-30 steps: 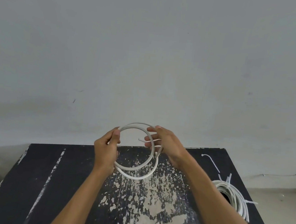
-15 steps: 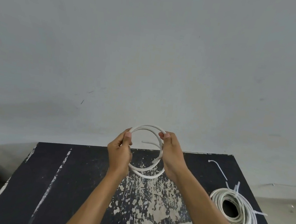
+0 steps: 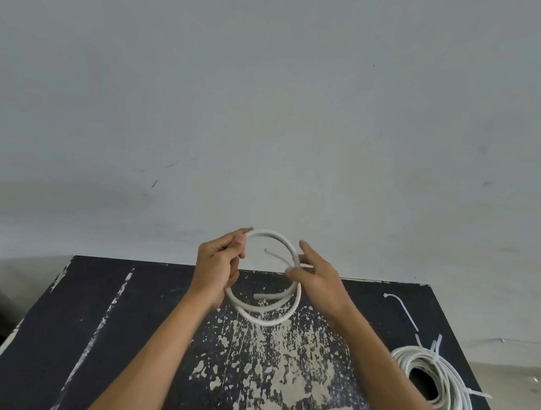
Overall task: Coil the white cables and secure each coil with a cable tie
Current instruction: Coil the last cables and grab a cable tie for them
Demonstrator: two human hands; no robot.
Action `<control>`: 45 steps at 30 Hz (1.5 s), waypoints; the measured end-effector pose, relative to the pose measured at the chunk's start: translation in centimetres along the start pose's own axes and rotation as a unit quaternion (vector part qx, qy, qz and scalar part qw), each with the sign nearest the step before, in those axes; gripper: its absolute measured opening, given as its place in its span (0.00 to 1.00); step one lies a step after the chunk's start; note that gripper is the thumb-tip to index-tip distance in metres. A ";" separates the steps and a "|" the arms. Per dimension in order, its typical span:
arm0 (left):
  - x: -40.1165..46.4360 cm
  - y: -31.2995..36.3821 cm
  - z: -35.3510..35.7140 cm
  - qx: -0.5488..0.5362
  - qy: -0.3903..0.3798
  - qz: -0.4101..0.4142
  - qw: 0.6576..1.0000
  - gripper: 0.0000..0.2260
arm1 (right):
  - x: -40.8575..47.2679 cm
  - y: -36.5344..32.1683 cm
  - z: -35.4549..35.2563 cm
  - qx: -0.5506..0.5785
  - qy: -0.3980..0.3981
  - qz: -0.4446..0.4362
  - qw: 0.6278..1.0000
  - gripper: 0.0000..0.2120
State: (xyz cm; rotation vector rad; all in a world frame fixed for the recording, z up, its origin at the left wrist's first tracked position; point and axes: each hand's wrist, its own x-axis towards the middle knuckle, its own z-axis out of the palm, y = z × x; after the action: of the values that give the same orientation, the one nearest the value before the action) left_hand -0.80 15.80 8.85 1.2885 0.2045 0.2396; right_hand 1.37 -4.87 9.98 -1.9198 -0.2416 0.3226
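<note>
The left hand (image 3: 218,266) pinched the white cable (image 3: 263,316) coil at its left side; the right hand (image 3: 316,277) held the right side, fingers looser than 1 second earlier. The cable's loose end now hung inside the 2 loops, above the bench's (image 3: 86,319) far edge. Tying probably came next; a cable tie (image 3: 401,308) lay near the far right corner, beyond the finished coils (image 3: 443,390).

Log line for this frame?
left hand: grips cable coil | right hand: pinches tie at coil | tied coils: on table
</note>
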 end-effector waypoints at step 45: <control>-1.6 -1.4 0.7 0.109 -0.033 -0.070 0.991 0.08 | 1.1 0.0 -0.7 -0.182 0.071 -0.078 0.978 0.20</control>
State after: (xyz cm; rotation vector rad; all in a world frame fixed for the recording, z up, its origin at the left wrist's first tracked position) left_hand -2.07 14.31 7.69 1.4896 0.2697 0.0554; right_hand 2.67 -5.10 10.07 -2.2570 -0.3742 0.0346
